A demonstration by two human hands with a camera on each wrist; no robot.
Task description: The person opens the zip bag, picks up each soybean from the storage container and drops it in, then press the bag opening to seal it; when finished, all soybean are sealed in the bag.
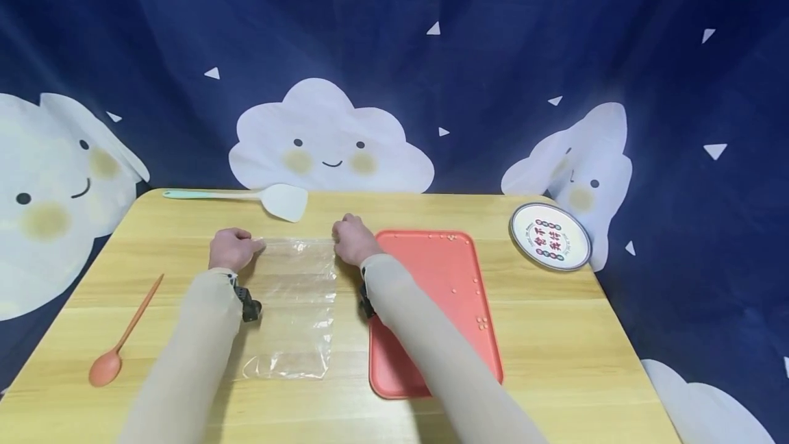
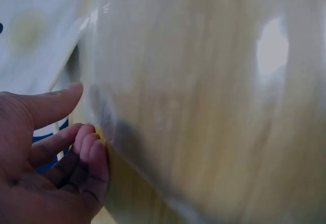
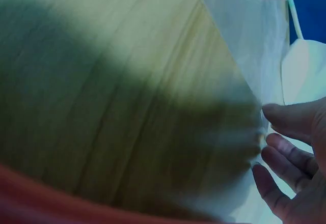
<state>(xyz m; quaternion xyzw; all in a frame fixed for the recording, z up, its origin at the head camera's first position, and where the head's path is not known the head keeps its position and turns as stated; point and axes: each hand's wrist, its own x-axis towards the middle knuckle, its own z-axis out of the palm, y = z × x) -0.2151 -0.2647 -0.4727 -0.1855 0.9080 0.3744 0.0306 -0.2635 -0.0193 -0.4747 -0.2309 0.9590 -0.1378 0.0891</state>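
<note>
A clear plastic bag (image 1: 296,307) is spread over the wooden table in front of me. At its far left corner is my left hand (image 1: 233,249), fingertips by the bag's edge. In the left wrist view a gap shows between the thumb (image 2: 61,102) and the curled fingers; whether they grip the film is unclear. My right hand (image 1: 356,238) seems to pinch the far right corner. There the right wrist view has the thumb (image 3: 277,114) against the film, with the other fingers bent close below.
A red tray (image 1: 425,266) with small pale bits lies right of the bag, under my right forearm. A white spatula (image 1: 285,201) lies at the far edge, an orange spoon (image 1: 106,367) at left, a printed oval plate (image 1: 573,242) at far right. A cloud-patterned curtain (image 1: 481,74) hangs behind.
</note>
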